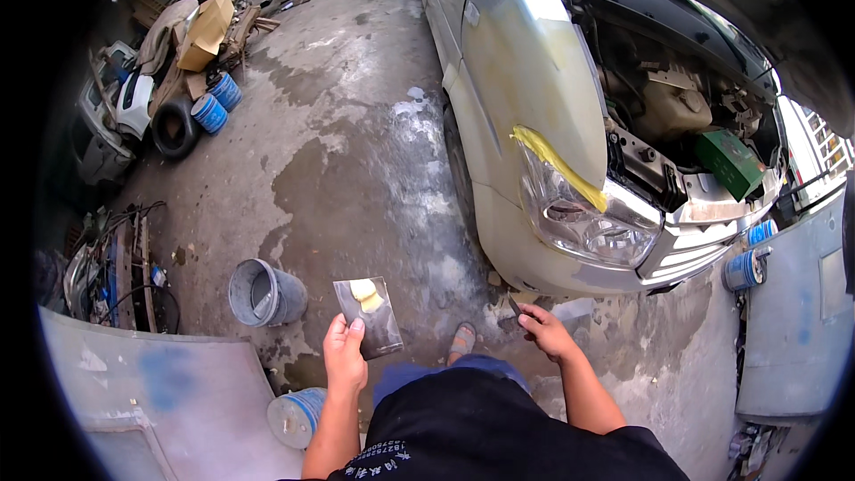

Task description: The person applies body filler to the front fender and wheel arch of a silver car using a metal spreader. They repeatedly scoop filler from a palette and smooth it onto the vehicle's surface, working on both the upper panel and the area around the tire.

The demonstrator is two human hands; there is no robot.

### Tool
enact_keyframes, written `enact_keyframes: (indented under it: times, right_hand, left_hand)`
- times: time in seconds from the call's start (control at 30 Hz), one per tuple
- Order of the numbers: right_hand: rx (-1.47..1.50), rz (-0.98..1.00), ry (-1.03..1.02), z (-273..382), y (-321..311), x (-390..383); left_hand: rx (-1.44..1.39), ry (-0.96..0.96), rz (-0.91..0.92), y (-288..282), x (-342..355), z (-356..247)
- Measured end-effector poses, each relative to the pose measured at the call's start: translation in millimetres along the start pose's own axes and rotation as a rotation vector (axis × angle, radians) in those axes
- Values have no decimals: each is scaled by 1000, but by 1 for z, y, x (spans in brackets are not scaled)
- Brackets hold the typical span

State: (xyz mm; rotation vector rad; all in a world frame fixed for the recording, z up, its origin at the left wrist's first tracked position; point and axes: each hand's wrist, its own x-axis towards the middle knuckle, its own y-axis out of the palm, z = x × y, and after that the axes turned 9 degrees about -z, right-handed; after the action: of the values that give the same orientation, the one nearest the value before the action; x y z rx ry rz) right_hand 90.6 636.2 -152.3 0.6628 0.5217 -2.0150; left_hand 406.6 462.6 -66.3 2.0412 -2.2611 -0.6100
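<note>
While the left hand (345,352) clamps the plate (379,331) by its lower-left edge, above the floor (338,205), I judge it light and stiff; the paste (365,294) on top looks soft, so the bare edge is the best hold. The right hand (547,332) is closed on a dark tool (515,306), probably thin. A bucket (287,292) stands left of the plate; the car (501,223) bounds my reach ahead-right.

Dark tool (514,305) in right fingers (535,313) mostly hidden.
</note>
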Motion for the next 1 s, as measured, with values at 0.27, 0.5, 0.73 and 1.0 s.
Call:
enact_keyframes:
  times: [0.27,0.5,0.73,1.0]
  right_hand:
    - [109,-102,110,-6,11,15]
    - [162,-194,115,34,63,35]
    - [275,-293,114,92,173,87]
    - [128,-211,-14,174,288,124]
  left_hand:
    - [-24,-38,76,10,77,-10]
    - [-33,-67,179,-15,162,-22]
    - [-57,-85,228,-76,285,-59]
    - [-61,-179,323,-120,413,-102]
